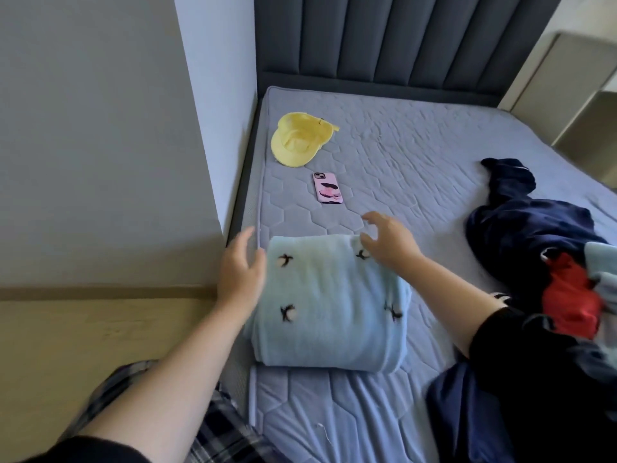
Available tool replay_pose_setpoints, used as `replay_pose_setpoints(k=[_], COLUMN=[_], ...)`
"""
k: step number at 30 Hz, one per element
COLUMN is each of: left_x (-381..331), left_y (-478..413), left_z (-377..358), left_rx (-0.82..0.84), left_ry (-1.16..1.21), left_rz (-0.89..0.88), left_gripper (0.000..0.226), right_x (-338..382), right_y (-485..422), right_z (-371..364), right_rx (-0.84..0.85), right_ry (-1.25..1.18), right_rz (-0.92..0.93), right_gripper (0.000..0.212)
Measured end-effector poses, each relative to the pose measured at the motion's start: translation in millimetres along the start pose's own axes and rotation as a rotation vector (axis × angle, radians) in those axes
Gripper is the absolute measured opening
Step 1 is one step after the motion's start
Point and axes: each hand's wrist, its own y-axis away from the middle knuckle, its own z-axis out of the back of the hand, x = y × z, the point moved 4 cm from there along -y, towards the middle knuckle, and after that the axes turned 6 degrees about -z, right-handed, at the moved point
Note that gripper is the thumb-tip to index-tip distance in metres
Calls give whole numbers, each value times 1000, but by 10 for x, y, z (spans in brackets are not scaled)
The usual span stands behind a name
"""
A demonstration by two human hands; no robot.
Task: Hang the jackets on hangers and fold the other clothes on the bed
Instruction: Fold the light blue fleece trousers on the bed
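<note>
- the folded light blue top (329, 305) is thick and fleecy, with 4 little black-and-white motifs on the upper face, 1 near each corner
- it's folded into a chunky, roughly square bundle with rounded, puffy fold edges along the near side and the right side
- it sits on the bed (417, 155) at the near left, right by the mattress's left edge
- long axis looks like it runs near to far, but only slightly, and the near end looks wider than the far end
- left hand (240, 272) is at the bundle's far left corner with the fingers straight and close together and the thumb out to the side, against the fabric edge, not gripping anything
- right hand (389, 240) is over the far right corner with the fingers spread and loosely curved, holding nothing; can't tell if it touches the fabric, it's a bit blurry
- a yellow cap (297, 140) lies upside down at the far left, and a phone in a pink case (328, 188) lies face down between it and the bundle
- a navy clothes heap (531, 228) with a red piece (571, 302) in it is well off to the right
- the dark padded headboard (384, 38) stands at the far end
</note>
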Motion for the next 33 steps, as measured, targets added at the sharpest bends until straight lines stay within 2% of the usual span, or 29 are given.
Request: replay_pose_setpoints(k=[2, 3, 4, 6, 8, 10, 12, 14, 16, 18, 21, 28, 33], left_x=[-151, -153, -98, 155, 358, 434, 484, 543, 585, 617, 669, 769, 773], left_y=[99, 176, 256, 374, 428, 408, 373, 356, 351, 334, 324, 290, 276], left_z=[-264, -431, -586, -782, -846, -851, -836, -830, -842, -850, -851, -837, -819], left_rx=[201, 337, 473, 687, 781, 774, 749, 730, 738, 745, 754, 754, 751], left_ry=[-253, -379, -504, -667, -704, -713, -691, -650, -628, -615, -582, -483, -466], left_rz=[-318, -393, -383, -190, -58, -56, -27, 28, 38, 37, 62, 101, 112], left_gripper=[46, 48, 49, 52, 53, 51, 49, 47, 47, 47, 48, 45, 45], right_x=[7, 0, -29, -152, -357, -585, -824, -1043, -1151, -1174, -1142, -1167, -1004], right_y=[64, 128, 202, 329, 342, 305, 305, 375, 479, 560, 616, 866, 976], right_z=[-279, -447, -616, -870, -953, -886, -797, -830, -915, -969, -1030, -1197, -1273], right_rx=[49, 100, 157, 237, 219, 105, 47, 118, 278, 445, 609, 706, 659], right_ry=[59, 118, 181, 253, 259, 212, -7, -411, -700, -852, -1036, -1200, -1338], right_rz=[86, 131, 167, 193, 116, -72, -373, -674, -851, -914, -921, -926, -907], right_gripper=[45, 46, 47, 50, 53, 63, 80, 95, 101, 102, 87, 64, 55])
